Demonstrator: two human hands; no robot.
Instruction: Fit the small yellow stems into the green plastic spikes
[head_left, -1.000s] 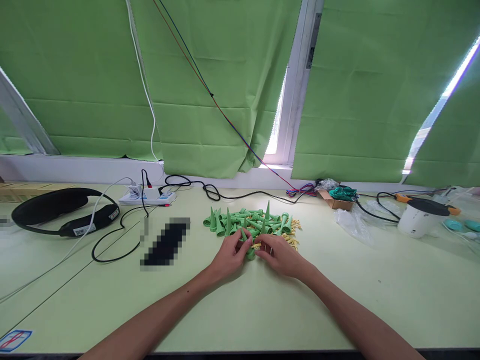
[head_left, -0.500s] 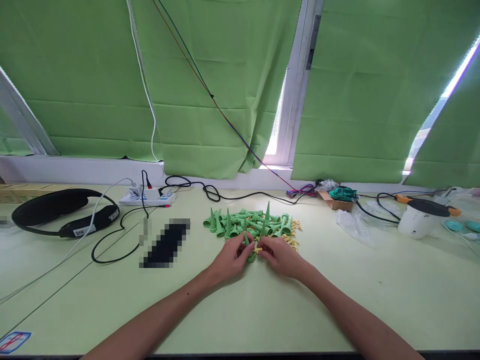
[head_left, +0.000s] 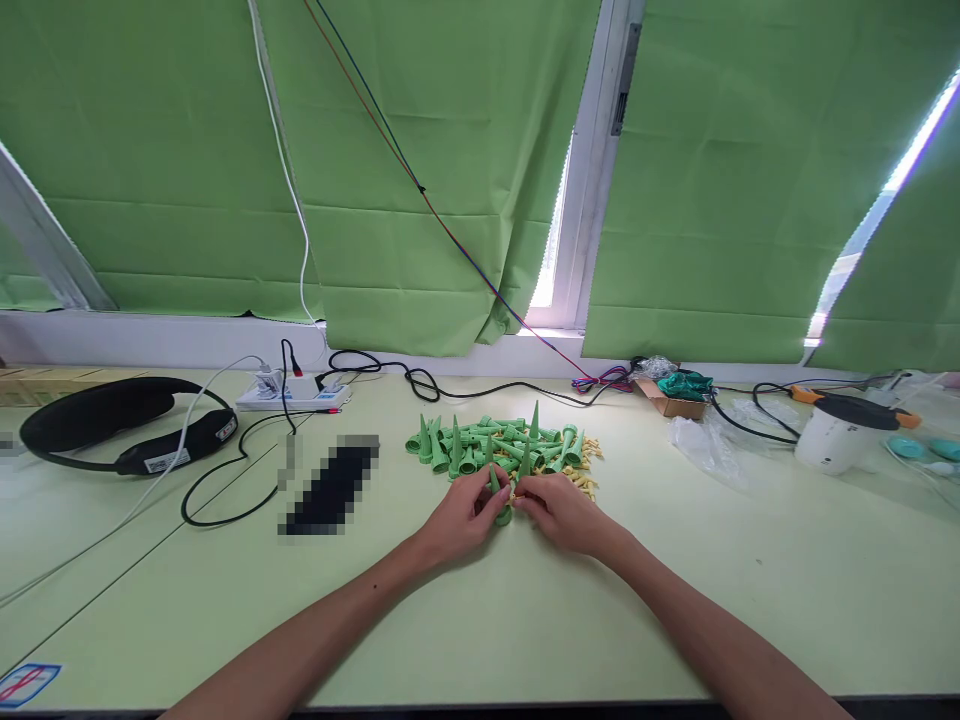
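My left hand (head_left: 469, 515) is closed around a green plastic spike (head_left: 494, 482), its pointed tip standing up between thumb and fingers. Close beside it, my right hand (head_left: 559, 512) pinches a small yellow plastic piece (head_left: 512, 499) against the spike's side; the fingers hide most of this piece. Just beyond both hands lies a pile of green plastic spikes (head_left: 480, 440), some upright and some on their sides. Small yellow pieces (head_left: 589, 470) are heaped at the pile's right edge.
Left on the table (head_left: 480, 630) lie a black headset-like band (head_left: 97, 425), a power strip (head_left: 292, 393) and a pixelated dark object (head_left: 330, 490). Toward the right are a small cardboard box (head_left: 679, 403), clear plastic bags (head_left: 705, 450) and a white container (head_left: 840, 440). Black cables run along the back.
My right hand has brought the yellow piece closer in against the green spike, so less of it shows now. My left hand stays in place; the view has shifted slightly.
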